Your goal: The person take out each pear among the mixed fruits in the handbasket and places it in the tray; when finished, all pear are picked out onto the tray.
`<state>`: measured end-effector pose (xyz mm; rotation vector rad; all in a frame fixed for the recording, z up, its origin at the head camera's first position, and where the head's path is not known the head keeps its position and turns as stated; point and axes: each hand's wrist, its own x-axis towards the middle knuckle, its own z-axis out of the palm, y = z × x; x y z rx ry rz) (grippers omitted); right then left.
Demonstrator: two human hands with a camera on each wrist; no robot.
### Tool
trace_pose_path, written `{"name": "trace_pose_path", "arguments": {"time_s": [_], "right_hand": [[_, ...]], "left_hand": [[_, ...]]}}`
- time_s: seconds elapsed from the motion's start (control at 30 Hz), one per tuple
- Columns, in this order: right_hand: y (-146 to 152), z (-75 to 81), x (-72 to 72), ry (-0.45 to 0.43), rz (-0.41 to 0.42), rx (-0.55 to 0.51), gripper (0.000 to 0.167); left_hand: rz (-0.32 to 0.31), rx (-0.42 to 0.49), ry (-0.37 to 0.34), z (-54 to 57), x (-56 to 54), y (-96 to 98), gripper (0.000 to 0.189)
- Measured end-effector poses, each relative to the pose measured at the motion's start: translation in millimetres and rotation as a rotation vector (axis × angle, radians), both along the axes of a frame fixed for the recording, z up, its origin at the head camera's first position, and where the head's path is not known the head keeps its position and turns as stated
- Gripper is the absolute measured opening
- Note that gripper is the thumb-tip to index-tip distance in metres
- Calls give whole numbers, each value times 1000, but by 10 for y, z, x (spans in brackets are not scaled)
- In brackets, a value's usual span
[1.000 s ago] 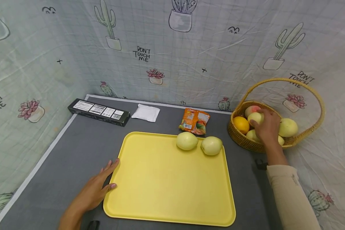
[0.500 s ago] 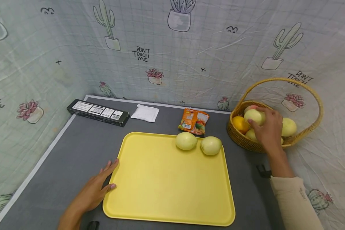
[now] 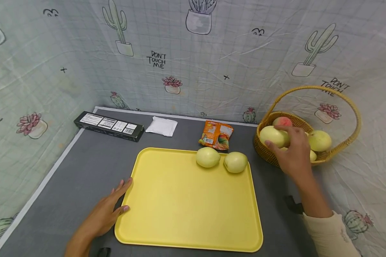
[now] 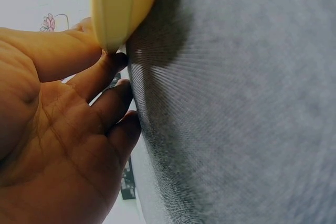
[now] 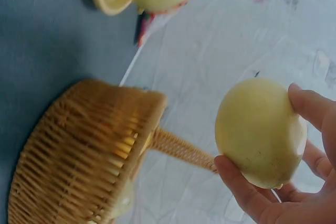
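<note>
In the head view my right hand (image 3: 292, 148) holds a pale yellow-green pear (image 3: 274, 136) over the left side of a wicker basket (image 3: 266, 157). The right wrist view shows thumb and fingers around this pear (image 5: 260, 132), above the basket rim. Behind it in the basket lies a pinkish-red peach (image 3: 283, 121); another pear (image 3: 320, 140) lies at the right. My left hand (image 3: 101, 214) rests at the left edge of a yellow tray (image 3: 186, 207), thumb and index finger touching the rim. Two pears, one left (image 3: 207, 157) and one right (image 3: 236, 162), sit at the tray's far right corner.
Behind the tray lie an orange snack packet (image 3: 216, 135), a white packet (image 3: 162, 126) and a long black box (image 3: 108, 125). The basket's tall handle (image 3: 312, 86) arches above the fruit. A patterned cloth (image 3: 193, 67) hangs around the grey table (image 3: 83, 167).
My right hand has lifted the pear off the other fruit and moved it left, to the basket's left rim. The peach shows more fully; the orange is now covered. My left hand stays put.
</note>
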<state>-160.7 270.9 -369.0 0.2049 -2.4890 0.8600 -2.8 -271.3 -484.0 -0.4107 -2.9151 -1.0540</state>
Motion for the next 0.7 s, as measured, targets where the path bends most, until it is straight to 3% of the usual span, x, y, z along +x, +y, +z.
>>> {"name": "trace_pose_path", "arguments": {"time_s": [0.4, 0.7], "right_hand": [[-178, -19, 423, -11, 84, 14, 56], [-272, -117, 676, -72, 150, 43, 59]], "left_hand": [[14, 5, -35, 8, 3, 7, 89], [19, 6, -61, 26, 3, 9, 89]]}}
